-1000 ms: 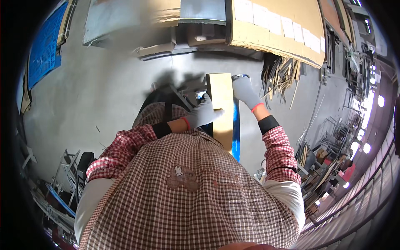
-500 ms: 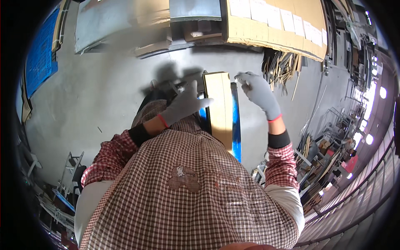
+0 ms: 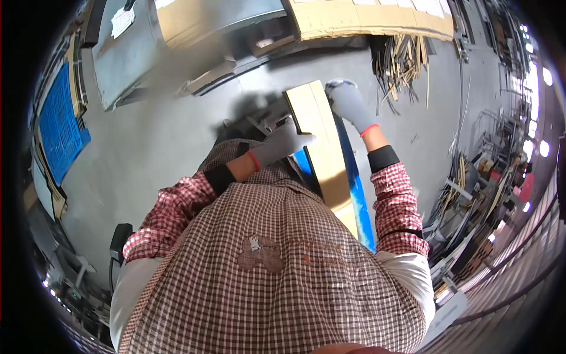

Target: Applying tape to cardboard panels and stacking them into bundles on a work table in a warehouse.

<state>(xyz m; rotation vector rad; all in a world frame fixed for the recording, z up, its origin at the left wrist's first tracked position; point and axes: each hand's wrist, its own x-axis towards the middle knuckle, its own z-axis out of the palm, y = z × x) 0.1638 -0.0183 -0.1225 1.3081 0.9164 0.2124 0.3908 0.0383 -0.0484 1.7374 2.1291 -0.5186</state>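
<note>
A long, narrow tan board (image 3: 324, 138) with a dark left edge, perhaps a cardboard stack, lies lengthwise before me on a blue support (image 3: 358, 197). My left hand (image 3: 283, 143), in a grey glove with a red cuff, is closed on the board's left edge. Its thumb rests on top, and the other fingers go down the side out of sight. Beside the far right end of the board is my right hand (image 3: 349, 105), gloved alike, with its fingers curled. Something pale and rounded shows at those fingertips, too blurred to name.
A workbench with a grey top (image 3: 127, 65) stands ahead to the left. Ahead right, a large tan cardboard stack (image 3: 354, 22) carries white sheets. Below it, a heap of thin strips (image 3: 404, 65) lies on the floor. A blue plastic pallet (image 3: 60, 127) is at far left.
My left hand has closed on the board's edge from being open beside it. My right hand has moved inward and farther away, its fingers curling. The view has turned, and the board appears more slanted.
</note>
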